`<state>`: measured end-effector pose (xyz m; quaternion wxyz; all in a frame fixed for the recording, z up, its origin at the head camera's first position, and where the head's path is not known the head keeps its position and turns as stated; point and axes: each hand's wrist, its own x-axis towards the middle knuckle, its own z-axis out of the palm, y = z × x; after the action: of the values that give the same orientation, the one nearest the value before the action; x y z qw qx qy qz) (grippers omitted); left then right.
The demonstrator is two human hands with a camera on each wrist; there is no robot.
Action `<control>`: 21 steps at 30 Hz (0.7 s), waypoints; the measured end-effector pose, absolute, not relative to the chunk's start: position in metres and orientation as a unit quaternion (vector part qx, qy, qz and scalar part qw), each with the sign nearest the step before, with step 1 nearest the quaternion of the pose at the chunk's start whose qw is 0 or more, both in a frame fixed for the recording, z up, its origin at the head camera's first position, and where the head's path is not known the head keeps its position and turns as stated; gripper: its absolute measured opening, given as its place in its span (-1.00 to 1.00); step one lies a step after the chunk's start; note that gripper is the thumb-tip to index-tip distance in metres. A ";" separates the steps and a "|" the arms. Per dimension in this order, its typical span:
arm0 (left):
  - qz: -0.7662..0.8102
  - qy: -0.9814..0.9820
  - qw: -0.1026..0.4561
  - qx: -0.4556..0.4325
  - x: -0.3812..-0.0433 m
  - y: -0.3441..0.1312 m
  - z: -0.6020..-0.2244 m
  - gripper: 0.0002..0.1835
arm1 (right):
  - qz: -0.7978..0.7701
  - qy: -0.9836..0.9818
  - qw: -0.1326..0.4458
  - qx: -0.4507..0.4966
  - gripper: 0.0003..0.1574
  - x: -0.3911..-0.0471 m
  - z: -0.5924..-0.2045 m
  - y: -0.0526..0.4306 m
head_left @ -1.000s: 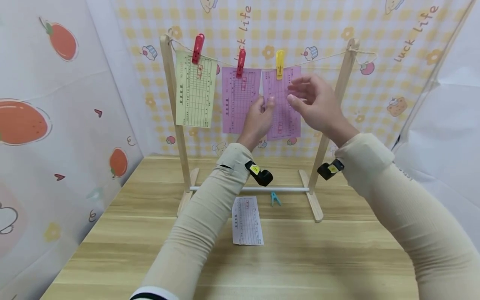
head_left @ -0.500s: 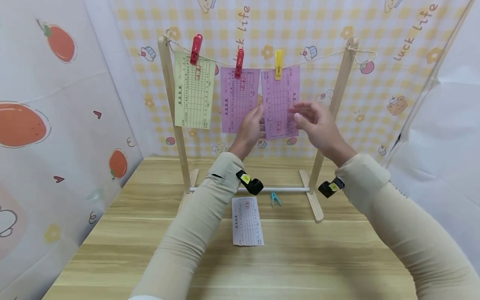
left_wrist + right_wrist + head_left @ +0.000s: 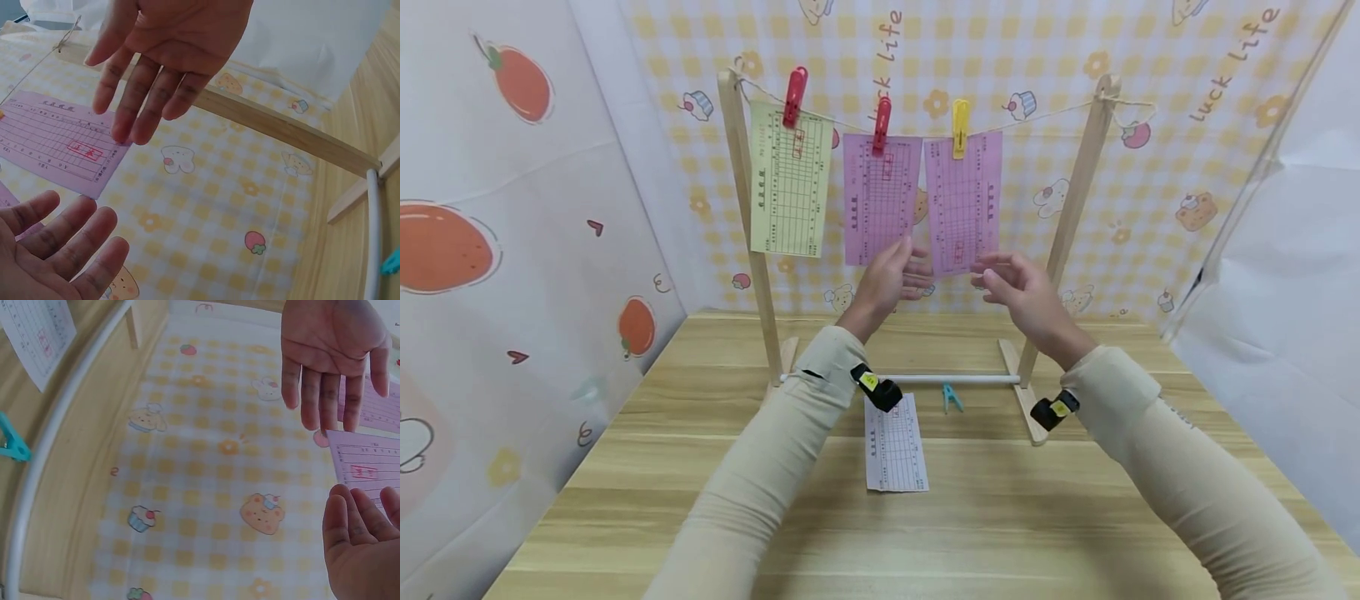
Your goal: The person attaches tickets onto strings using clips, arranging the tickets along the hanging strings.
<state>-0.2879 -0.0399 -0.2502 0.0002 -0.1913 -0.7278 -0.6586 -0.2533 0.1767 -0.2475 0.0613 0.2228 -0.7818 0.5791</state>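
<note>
In the head view, my left hand point(image 3: 886, 282) is beside the lower edges of two pink-purple paper slips, fingers relaxed and holding nothing. My right hand point(image 3: 1028, 298) is just below the right slip point(image 3: 964, 196), its fingers loosely bent around no object. That slip hangs from a string point(image 3: 1052, 114) under a yellow clothespin point(image 3: 960, 129). The left purple slip point(image 3: 878, 204) hangs next to it under a red clothespin point(image 3: 882, 125). Both palms face the right slip's lower end in the wrist views; whether any fingertip touches it is hard to tell.
A yellow-green slip point(image 3: 788, 187) hangs at the left under another red clothespin point(image 3: 795, 96). Wooden posts point(image 3: 1081, 179) carry the string, and a white rod point(image 3: 958, 379) joins them low down. A white slip point(image 3: 895, 454) and a teal clothespin point(image 3: 951, 397) lie on the table point(image 3: 1045, 517).
Both hands have moved down along the right purple slip to its lower end. The left hand's fingers have come off its edge and spread. The slips and clothespins stay on the string.
</note>
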 end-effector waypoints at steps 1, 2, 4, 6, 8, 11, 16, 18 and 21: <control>-0.656 -0.730 -0.002 -0.191 -0.288 -0.041 -0.252 -0.42 | 0.579 -0.782 0.058 0.221 -0.50 -0.253 -0.251 0.177; -0.654 -0.731 -0.005 -0.192 -0.287 -0.043 -0.255 -0.42 | 0.584 -0.780 0.055 0.218 -0.49 -0.254 -0.254 0.177; -0.650 -0.735 -0.007 -0.193 -0.286 -0.045 -0.259 -0.42 | 0.586 -0.780 0.051 0.213 -0.50 -0.254 -0.260 0.178; -0.643 -0.741 -0.012 -0.192 -0.285 -0.047 -0.264 -0.43 | 0.587 -0.781 0.048 0.209 -0.50 -0.254 -0.266 0.179; -0.636 -0.748 -0.014 -0.189 -0.284 -0.049 -0.270 -0.44 | 0.588 -0.781 0.046 0.205 -0.51 -0.255 -0.273 0.180; -0.622 -0.761 -0.016 -0.184 -0.283 -0.053 -0.278 -0.45 | 0.592 -0.780 0.037 0.200 -0.52 -0.254 -0.284 0.181; -0.591 -0.788 -0.024 -0.169 -0.281 -0.059 -0.295 -0.46 | 0.602 -0.776 0.014 0.185 -0.50 -0.253 -0.303 0.183; -0.581 -0.796 -0.029 -0.165 -0.280 -0.061 -0.301 -0.47 | 0.608 -0.775 0.002 0.175 -0.50 -0.253 -0.312 0.183; -0.569 -0.805 -0.035 -0.164 -0.278 -0.064 -0.311 -0.48 | 0.611 -0.777 -0.017 0.153 -0.49 -0.252 -0.325 0.182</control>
<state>-0.2784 -0.0642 -0.3113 -0.0352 -0.1635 -0.8053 -0.5687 -0.2522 0.1821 -0.3255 -0.0167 0.1529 -0.7768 0.6107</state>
